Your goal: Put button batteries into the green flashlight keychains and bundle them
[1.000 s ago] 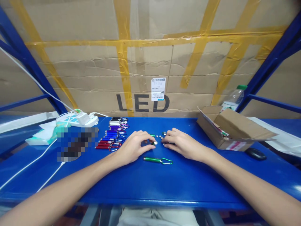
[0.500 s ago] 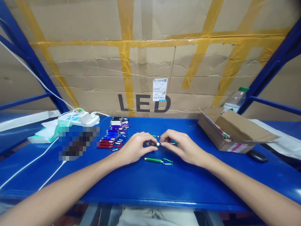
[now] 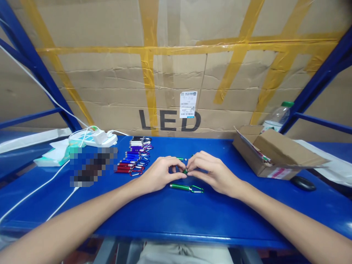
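My left hand (image 3: 170, 171) pinches a small green flashlight part (image 3: 185, 171) between thumb and fingers, above the blue table. My right hand (image 3: 210, 170) meets it from the right, thumb and fingers pinched at the part's end; what those fingertips hold is hidden. Just in front of both hands lies a green mini keychain flashlight (image 3: 180, 187) with a green carabiner. Behind the fingers are another green piece (image 3: 179, 158), partly covered, and a small silver round piece (image 3: 186, 159).
Several keychain flashlights (image 3: 133, 159) in red, blue, purple, silver and black lie in a column at left. Further left are a blurred dark object (image 3: 95, 167) and a white power strip (image 3: 107, 139). An open carton (image 3: 250, 156), black mouse (image 3: 303, 183) and bottle (image 3: 279, 115) stand right.
My right fingertips have moved in against the green part, whose round silver end showed before and is now covered. The left hand keeps its pinch. The flashlight in front stays put.
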A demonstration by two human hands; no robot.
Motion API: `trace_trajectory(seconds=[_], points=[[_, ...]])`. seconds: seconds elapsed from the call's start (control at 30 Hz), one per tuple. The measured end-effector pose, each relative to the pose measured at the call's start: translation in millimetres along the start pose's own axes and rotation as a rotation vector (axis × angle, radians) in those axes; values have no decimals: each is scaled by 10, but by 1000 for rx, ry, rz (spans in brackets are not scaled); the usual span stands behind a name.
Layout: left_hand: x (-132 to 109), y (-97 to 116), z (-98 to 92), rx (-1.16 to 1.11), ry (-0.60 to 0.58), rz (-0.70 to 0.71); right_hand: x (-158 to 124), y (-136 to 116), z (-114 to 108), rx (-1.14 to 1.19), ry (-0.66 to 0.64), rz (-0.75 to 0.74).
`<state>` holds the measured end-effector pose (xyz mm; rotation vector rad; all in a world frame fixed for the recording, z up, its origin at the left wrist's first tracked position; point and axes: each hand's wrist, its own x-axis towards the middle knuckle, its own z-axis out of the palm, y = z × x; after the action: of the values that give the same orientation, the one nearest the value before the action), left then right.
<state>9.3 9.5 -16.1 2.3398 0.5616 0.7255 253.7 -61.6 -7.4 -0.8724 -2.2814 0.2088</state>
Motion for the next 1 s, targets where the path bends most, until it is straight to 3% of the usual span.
trace_trajectory(seconds=[0.47, 0.67, 0.83, 1.0], points=[[5, -50, -16, -24, 6, -63, 21, -61, -84, -53, -49, 34], [15, -61, -14, -14, 26, -39, -5, 39, -120, -160, 73, 117], [16, -48, -21, 5, 27, -38, -60, 252, -141, -463, -131, 205], [5, -49, -18, 38, 34, 0, -92, 313, -132, -489, -237, 213]])
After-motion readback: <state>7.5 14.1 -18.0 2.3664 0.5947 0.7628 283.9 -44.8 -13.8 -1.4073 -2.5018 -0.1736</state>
